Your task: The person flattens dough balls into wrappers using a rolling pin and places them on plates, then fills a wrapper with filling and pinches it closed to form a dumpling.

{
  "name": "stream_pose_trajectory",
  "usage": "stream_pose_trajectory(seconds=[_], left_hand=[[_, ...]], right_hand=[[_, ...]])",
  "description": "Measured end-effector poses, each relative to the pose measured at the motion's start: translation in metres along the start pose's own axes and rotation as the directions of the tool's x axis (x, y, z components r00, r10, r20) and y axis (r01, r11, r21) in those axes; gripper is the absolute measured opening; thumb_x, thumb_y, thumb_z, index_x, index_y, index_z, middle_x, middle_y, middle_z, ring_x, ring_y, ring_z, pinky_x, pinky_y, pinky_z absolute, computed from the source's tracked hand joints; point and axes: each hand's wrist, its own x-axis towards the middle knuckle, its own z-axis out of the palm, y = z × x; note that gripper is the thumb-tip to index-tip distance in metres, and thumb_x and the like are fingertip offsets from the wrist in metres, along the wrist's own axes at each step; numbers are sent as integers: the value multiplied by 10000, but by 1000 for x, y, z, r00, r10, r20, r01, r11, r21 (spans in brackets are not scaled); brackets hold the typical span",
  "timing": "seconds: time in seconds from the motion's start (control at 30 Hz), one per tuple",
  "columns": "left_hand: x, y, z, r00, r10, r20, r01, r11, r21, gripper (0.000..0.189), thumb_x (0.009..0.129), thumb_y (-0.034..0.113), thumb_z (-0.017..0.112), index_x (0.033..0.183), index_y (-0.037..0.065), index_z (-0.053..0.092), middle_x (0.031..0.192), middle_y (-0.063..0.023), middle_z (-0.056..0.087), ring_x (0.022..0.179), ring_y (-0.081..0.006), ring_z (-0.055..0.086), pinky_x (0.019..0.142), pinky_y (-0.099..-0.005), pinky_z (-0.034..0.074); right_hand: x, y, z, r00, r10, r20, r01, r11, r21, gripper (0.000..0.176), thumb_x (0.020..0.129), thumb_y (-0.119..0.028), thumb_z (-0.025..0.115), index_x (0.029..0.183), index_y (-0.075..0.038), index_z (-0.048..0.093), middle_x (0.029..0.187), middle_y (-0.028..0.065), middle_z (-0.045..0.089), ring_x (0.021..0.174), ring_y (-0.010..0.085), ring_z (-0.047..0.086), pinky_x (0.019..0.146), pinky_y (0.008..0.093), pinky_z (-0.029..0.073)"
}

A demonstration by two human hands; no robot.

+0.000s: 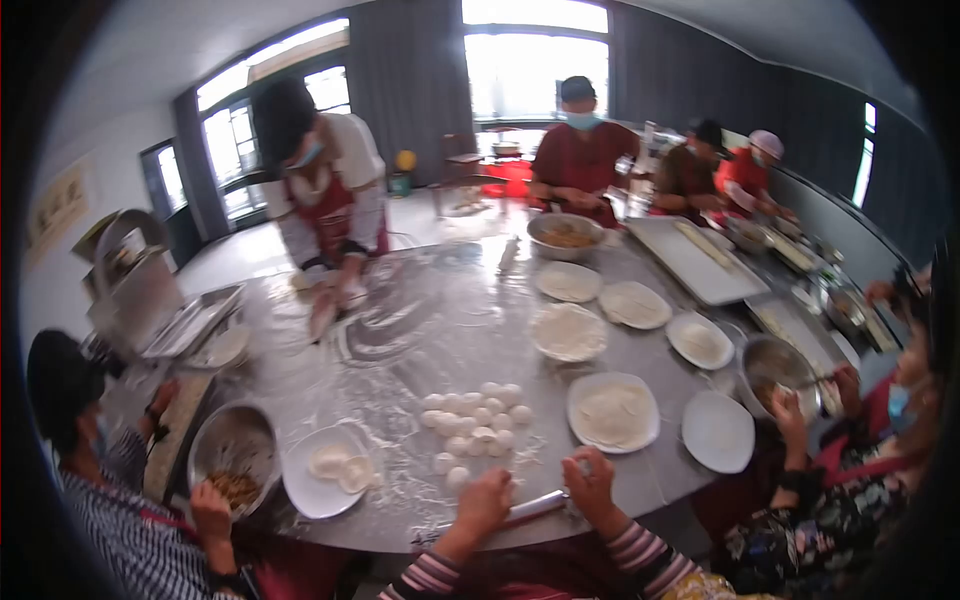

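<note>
— Left hand [487,503]?
— Curled shut over one end of the short pale rolling pin [538,505], on the near side of the cluster of small round white dough balls [473,418].
— Right hand [592,482]?
— Wrapped tight around the other end of the same pin, also on the near side of the balls, a little to the right. Seemingly no gap between fingers and pin, though hard to confirm through the blur.
— And the pin?
— Held low over the round grey metal desk dusted with flour [450,300], much nearer the rim than the balls.
— Likely trouble?
— Probably a slip over the rim. Might drop to the floor if let go at either end, being so close to the edge and on so much loose flour.
— Anything else?
— Could scatter the stray balls on the near side of the cluster with one hard forward push. Cramped, too. Right of the balls, a white round plate of flat dough rounds [612,410]. Left of the balls, a white round plate with two dough pieces [325,468]. Further left, a steel bowl of brown filling [235,448] with a neighbour's hand [210,508] at it. Might clip a plate or an elbow with a wide swing.
</note>
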Motion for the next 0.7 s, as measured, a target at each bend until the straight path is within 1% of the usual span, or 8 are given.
stream_pose_trajectory(seconds=[0.03,0.1,0.23,0.37,0.5,0.57,0.63,0.7], left_hand=[[-2,0,-10,1000,-21,23,21,1000,0,156,838,178,566,909,39,574,880,-185,620,842,-359,601,722,-440,474],[9,15,9,1000,23,7,-23,999,-28,139,836,157,561,904,40,591,873,-173,624,826,-353,603,713,-433,476],[3,18,4,998,69,5,-69,997,-33,136,828,144,563,885,38,627,861,-167,626,812,-348,605,707,-425,477],[3,16,3,998,64,-16,-65,997,-43,127,823,130,563,877,32,623,854,-171,623,804,-352,604,702,-424,475],[3,13,6,998,28,-57,-30,999,-29,113,811,109,569,876,25,609,846,-177,620,792,-361,602,693,-425,475],[4,12,8,999,27,-29,-28,999,-36,109,809,101,568,881,27,604,833,-179,615,784,-365,599,684,-430,472],[3,12,8,999,-6,-43,6,1000,3,111,808,98,564,887,31,605,819,-181,610,778,-367,597,674,-435,466],[5,13,8,999,5,-41,-5,1000,7,106,810,92,557,878,28,608,811,-181,606,769,-368,593,669,-438,461]], right_hand=[[0,-10,8,999,-39,-31,37,997,-64,156,803,-83,659,776,-40,511,608,102,531,526,238,568,487,333,420],[10,-11,-14,999,-29,-27,28,998,-50,159,791,-82,672,774,-40,520,609,112,526,516,247,558,483,329,412],[3,-16,-13,999,9,-37,-10,999,-32,159,791,-91,679,784,-41,528,622,117,535,518,247,556,484,325,414],[5,-15,-11,998,-38,-44,37,999,-23,164,792,-102,684,787,-44,531,642,117,544,514,248,547,485,321,415],[3,-14,-12,1000,-3,-30,2,999,-33,173,793,-109,688,791,-45,527,655,116,548,521,258,543,483,325,410],[5,-12,-13,994,-106,-17,104,989,-104,165,812,-91,668,792,-38,514,658,84,564,536,156,561,495,275,424],[4,-11,-12,996,-87,-35,84,992,-94,167,800,-83,675,799,-34,515,696,99,568,566,197,565,512,292,424],[5,-10,-10,988,-142,-52,137,986,-90,186,802,-126,684,825,-55,513,673,128,546,505,294,518,470,346,390]])
